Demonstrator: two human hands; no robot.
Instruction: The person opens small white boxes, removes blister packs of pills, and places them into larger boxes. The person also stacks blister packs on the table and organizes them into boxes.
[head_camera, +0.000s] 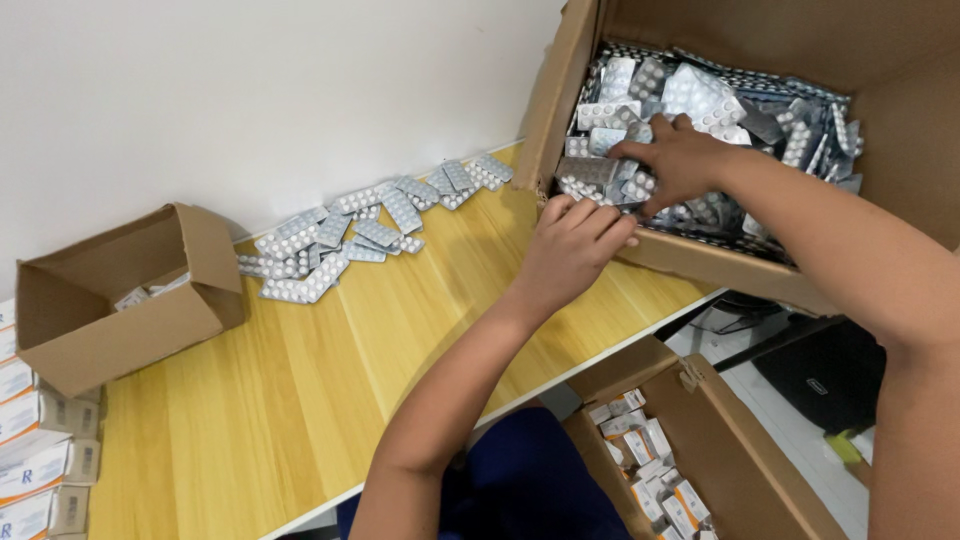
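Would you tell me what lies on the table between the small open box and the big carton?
In the head view, loose silver blister strips lie along the wall between the small box and the big carton.

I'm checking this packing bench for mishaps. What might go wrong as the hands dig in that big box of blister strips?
The right hand grabs several blister strips at once, so some may slip. The large carton looks to overhang the table edge, and the left hand pressing its wall might tip it. The loose pile could slide.
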